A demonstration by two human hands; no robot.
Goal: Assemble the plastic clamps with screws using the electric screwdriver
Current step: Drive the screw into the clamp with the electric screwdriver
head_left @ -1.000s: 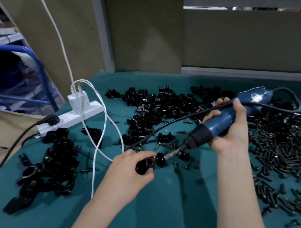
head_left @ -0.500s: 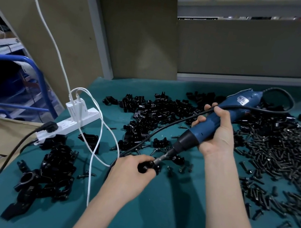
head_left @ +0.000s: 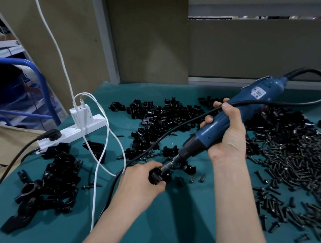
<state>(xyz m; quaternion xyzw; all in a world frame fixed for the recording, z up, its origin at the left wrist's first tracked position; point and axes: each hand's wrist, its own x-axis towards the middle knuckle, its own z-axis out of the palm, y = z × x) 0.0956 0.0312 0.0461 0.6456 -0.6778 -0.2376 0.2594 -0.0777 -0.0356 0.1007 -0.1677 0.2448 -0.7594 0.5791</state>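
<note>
A black plastic clamp (head_left: 157, 176) is held at frame centre, low at the green desk (head_left: 159, 237), with the grip of the left hand (head_left: 141, 183) curled tight round it. The blue electric screwdriver (head_left: 252, 98) is clasped in the right hand (head_left: 228, 141), grip fully closed about the barrel, tool slanted from 2 o'clock down towards 8 o'clock, bit (head_left: 171, 163) set into the clamp. Loose screws (head_left: 305, 163) are heaped at 3 o'clock, clamp parts (head_left: 160, 117) at 12 o'clock, and a white power strip (head_left: 86, 129) is noted at 10 o'clock.
</note>
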